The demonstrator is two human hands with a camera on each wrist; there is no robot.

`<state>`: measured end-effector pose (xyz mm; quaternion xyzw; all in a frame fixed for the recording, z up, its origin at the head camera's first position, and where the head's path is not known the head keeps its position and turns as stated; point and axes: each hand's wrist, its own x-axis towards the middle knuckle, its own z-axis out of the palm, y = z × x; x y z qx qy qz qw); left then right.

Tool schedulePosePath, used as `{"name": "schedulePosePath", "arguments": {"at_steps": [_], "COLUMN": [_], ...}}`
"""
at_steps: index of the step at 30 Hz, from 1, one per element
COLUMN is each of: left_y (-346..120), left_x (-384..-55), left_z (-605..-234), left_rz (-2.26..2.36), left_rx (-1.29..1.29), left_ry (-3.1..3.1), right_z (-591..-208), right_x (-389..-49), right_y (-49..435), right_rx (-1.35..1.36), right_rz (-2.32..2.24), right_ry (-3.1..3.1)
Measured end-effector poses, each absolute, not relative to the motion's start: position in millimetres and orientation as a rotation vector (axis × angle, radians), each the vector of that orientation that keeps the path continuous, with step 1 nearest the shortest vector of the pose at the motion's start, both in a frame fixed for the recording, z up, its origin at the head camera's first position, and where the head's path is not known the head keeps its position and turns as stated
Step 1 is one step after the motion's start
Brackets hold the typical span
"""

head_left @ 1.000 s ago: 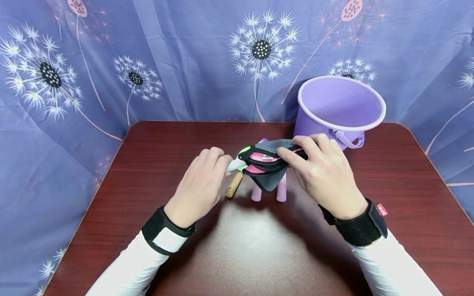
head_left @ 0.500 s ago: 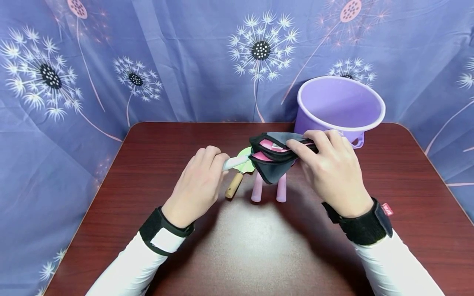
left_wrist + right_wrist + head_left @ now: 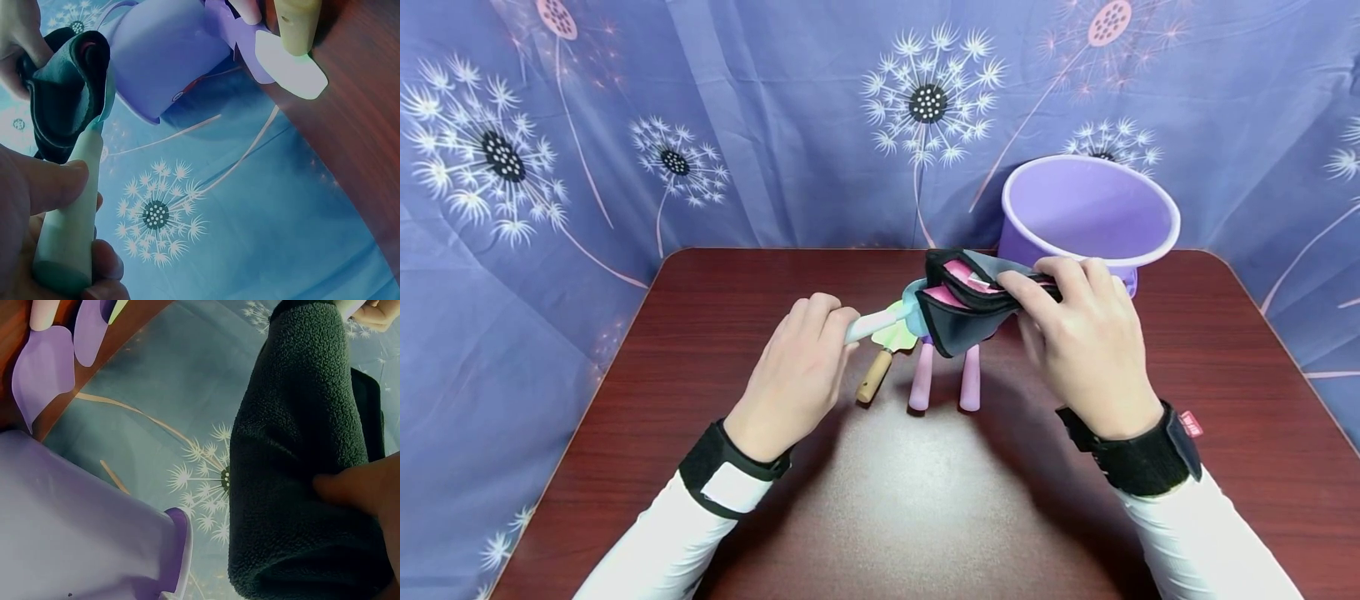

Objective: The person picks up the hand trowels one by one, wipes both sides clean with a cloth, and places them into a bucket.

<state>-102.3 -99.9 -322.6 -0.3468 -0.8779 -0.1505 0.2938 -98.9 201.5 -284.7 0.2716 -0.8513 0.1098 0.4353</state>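
Observation:
In the head view my left hand (image 3: 793, 375) grips the white handle of a light blue hand trowel (image 3: 872, 324), its head pointing right. The thumb lies along the handle (image 3: 69, 231) in the left wrist view. My right hand (image 3: 1086, 358) pinches a folded dark grey cloth (image 3: 958, 333) with black edging and pink inner layers. The cloth's left end lies against the trowel's blue head (image 3: 914, 307) and hides part of it. Fleecy grey cloth (image 3: 294, 450) fills the right side of the right wrist view, with a thumb pressing on it. Both things are held above the table.
A green trowel (image 3: 892, 335) with a wooden handle lies on the brown table (image 3: 760, 517). Beside it are two purple tools with pink handles (image 3: 970, 379), partly covered by the cloth. A purple bucket (image 3: 1093, 208) stands at the back right, before a blue floral curtain (image 3: 790, 100).
The cloth and right hand have moved right and slightly up, sliding off the trowel so that its blue head now shows. The left hand has shifted slightly left.

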Motion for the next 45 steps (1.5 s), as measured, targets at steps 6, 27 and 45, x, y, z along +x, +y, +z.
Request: {"name": "schedulePosePath", "arguments": {"at_steps": [6, 27, 45], "left_y": [-100.3, -97.2, -94.8], "left_x": [-102.8, -101.2, -100.4], "left_z": [-322.5, -324.4, -323.7], "left_rz": [-0.43, -0.456, -0.48], "left_rx": [-0.911, -0.809, -0.802], "left_ry": [-2.324, -2.316, -2.306], "right_z": [-286.7, -298.3, -301.1], "right_x": [-99.5, -95.4, -90.1], "right_y": [204.6, 198.3, 192.1], "right_rx": [0.63, 0.647, 0.771], "right_rz": [0.274, 0.374, 0.473], "right_ry": [-2.132, -2.239, -2.383]}}
